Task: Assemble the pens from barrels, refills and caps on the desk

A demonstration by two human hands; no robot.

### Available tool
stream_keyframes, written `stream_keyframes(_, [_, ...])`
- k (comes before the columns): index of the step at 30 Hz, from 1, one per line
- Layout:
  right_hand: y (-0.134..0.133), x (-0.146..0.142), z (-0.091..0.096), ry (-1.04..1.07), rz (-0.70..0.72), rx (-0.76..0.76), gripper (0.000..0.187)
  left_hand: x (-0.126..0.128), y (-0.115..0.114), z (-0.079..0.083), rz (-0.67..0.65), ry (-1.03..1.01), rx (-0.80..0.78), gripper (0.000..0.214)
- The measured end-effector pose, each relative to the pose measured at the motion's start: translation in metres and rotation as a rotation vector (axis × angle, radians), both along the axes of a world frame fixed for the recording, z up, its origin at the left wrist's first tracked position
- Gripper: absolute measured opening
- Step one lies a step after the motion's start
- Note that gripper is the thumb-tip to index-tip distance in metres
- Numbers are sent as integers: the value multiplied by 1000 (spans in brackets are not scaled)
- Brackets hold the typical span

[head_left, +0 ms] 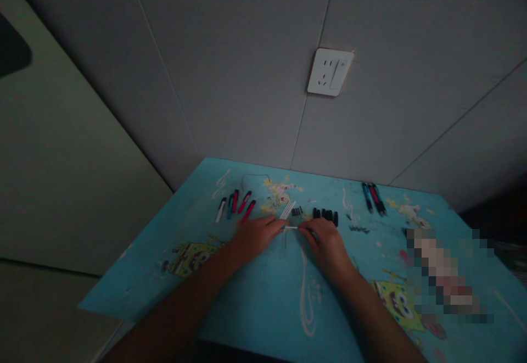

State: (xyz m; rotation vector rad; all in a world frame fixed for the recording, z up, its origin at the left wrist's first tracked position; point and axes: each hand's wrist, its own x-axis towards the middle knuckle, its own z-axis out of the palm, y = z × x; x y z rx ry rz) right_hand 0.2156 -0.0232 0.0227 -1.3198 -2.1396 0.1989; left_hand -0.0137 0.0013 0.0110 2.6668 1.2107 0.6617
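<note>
On the table [255, 308], sticks [287, 210] lie right of pen barrels [235, 202].

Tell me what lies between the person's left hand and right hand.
The head view shows a thin white rod between the left hand and the right hand, with one end at each hand.

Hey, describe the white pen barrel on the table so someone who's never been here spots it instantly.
Find the turquoise table against the grey wall. Beyond the left hand, leftmost in a loose row, lies the white pen barrel. Its white body sets it apart from the blue barrel beside it and the red barrels farther right.
</note>
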Motion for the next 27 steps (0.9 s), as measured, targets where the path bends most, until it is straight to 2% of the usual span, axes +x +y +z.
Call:
stream_keyframes(9, [-2, -6, -3, -26, 38, 7, 19, 0, -2, -1, -81, 80, -35, 28])
stream_keyframes(16, [-2, -6, -5, -87, 99, 16, 22, 2, -3, -2, -38, 22, -90, 26])
stream_keyframes(23, [-4, -11, -8, -24, 89, -35, 20, 4, -5, 0, -95, 13, -111, 28])
stream_keyframes(27, [-4, -15, -7, -3, 124, -28, 19, 7, -5, -1, -49, 22, -94, 26])
